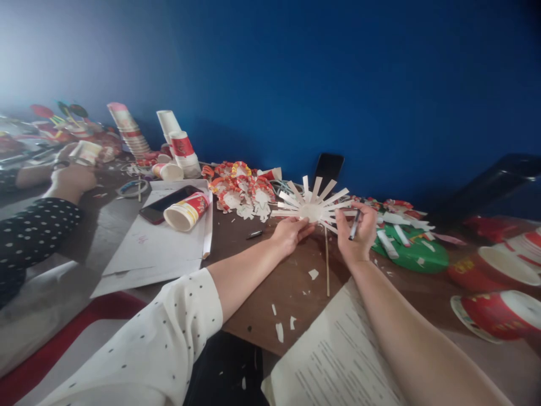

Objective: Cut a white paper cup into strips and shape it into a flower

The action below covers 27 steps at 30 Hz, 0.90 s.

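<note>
Two hands meet at a white cut cup (311,212), its side slit into strips that fan outward, held above the middle of the counter (249,287). Left hand (291,234) grasps the near left edge between thumb and fingers. Right hand (358,232) grips a pen (355,224) against its fingers, beside the right strips; whether the fingertips also pinch them, I cannot tell. A thin stick (327,265) shows on the near side of the cut cup; whether they are joined is unclear. Paper scraps (279,331) lie nearer, beside a printed sheet (333,355).

To the left, a red-and-white cup (181,216) lies tilted against a phone (157,207) on white papers (146,248). Decorated paper pieces (240,189) are heaped farther back. On the right sits a green disc (426,258) with scraps on it. Far left, another person's hand (76,177) is near a pale cup (85,152).
</note>
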Each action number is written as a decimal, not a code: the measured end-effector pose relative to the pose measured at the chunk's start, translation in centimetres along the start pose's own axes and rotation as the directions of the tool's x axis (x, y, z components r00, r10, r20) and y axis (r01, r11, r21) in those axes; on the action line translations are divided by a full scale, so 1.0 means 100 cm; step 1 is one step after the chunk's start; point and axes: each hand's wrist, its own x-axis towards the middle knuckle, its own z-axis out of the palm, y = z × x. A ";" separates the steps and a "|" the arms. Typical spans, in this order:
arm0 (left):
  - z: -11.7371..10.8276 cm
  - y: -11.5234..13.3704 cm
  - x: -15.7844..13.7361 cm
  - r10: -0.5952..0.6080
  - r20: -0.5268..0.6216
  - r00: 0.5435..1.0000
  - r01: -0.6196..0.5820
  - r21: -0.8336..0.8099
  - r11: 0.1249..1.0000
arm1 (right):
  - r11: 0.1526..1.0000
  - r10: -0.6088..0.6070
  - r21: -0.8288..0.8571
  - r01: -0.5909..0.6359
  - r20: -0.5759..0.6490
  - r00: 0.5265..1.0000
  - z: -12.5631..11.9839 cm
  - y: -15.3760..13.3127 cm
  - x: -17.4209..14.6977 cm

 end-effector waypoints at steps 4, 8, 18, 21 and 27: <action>0.001 0.001 0.000 0.002 -0.002 1.000 -0.002 -0.008 1.000 | 1.000 0.023 -0.006 -0.023 0.007 1.000 0.000 0.000 0.000; 0.004 0.003 -0.002 -0.021 -0.023 1.000 0.021 -0.017 1.000 | 0.995 -0.105 -0.001 0.105 -0.052 0.993 -0.005 -0.002 0.005; 0.004 0.004 -0.006 -0.011 -0.007 1.000 0.011 0.001 1.000 | 0.883 -0.434 -0.186 0.430 0.022 0.901 -0.018 -0.024 -0.002; 0.005 0.004 -0.007 -0.015 -0.007 1.000 0.016 0.009 1.000 | 0.883 -0.409 -0.213 0.418 0.086 0.908 -0.016 -0.031 -0.006; 0.009 0.000 -0.013 -0.104 -0.154 0.983 0.119 0.091 0.989 | 0.858 -0.413 -0.229 0.461 0.228 0.882 -0.015 -0.033 -0.010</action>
